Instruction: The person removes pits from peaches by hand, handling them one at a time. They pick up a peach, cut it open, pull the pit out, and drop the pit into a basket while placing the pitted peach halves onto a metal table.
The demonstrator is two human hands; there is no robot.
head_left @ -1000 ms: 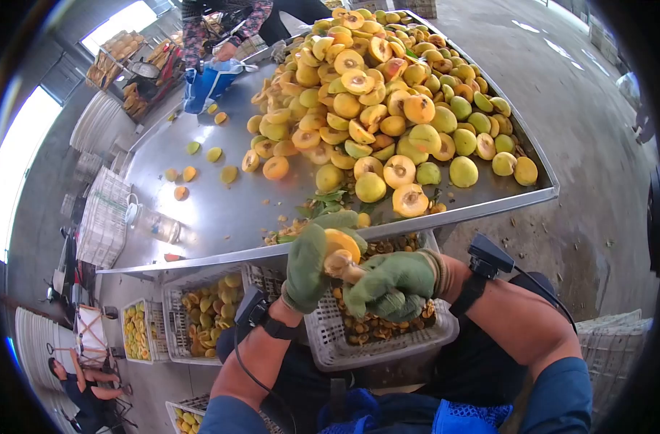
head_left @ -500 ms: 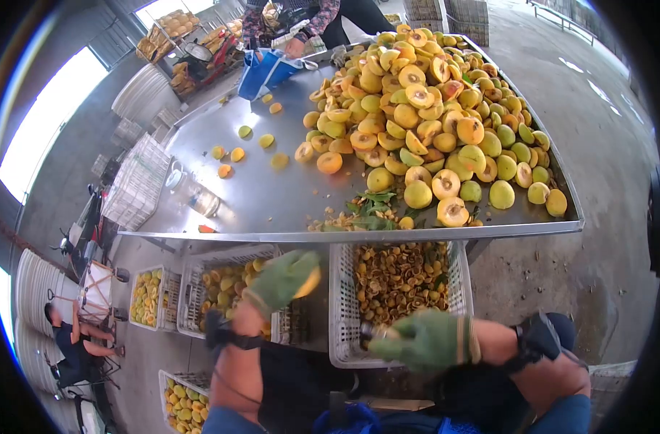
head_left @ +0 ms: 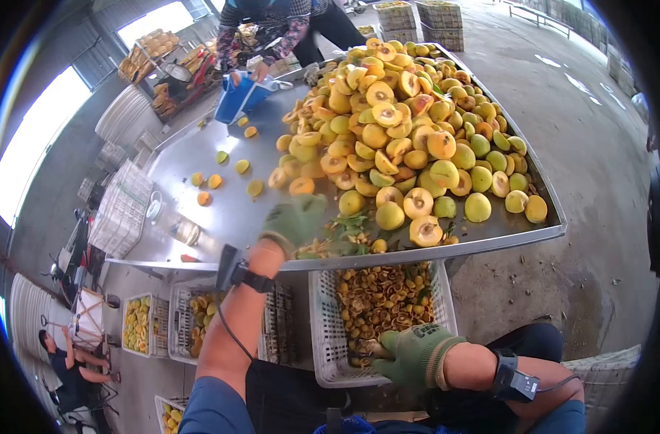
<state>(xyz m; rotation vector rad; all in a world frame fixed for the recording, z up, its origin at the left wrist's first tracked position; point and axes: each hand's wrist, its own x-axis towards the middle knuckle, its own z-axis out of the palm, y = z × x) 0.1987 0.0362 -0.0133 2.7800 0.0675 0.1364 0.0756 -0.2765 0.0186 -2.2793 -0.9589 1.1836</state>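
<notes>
Across the near rim of the shiny steel table point(head_left: 200, 181), left hand point(head_left: 295, 220) in a green knit glove, blurred, low over a litter of green leaves and scraps point(head_left: 348, 230); grip unreadable through the blur, nothing seen in it. Nearest to it, a whole yellow-green peach point(head_left: 352, 202), and just beyond, the big heap of whole and halved yellow peaches point(head_left: 388, 123). Below the rim, right hand point(head_left: 417, 354), likewise gloved, at the near wall of a white slatted plastic crate point(head_left: 321, 340) filled with brown pits and trimmings point(head_left: 384, 296). Fingers curled tight there, clenched on something small and mostly hidden, impossible to name. Left of that and lower down, a second white crate point(head_left: 180, 329) with yellow halves inside. On the left wrist, a black sensor band point(head_left: 232, 271) with a thin cable, close against the table edge. Likely trouble from here: band or cable catching on the steel rim; a hasty, half-seen sweep knocking the cut half point(head_left: 425, 231) at the very edge off onto the floor; loose fruit rolling down from a disturbed heap; juice and scraps spoiling a firm hold.
</notes>
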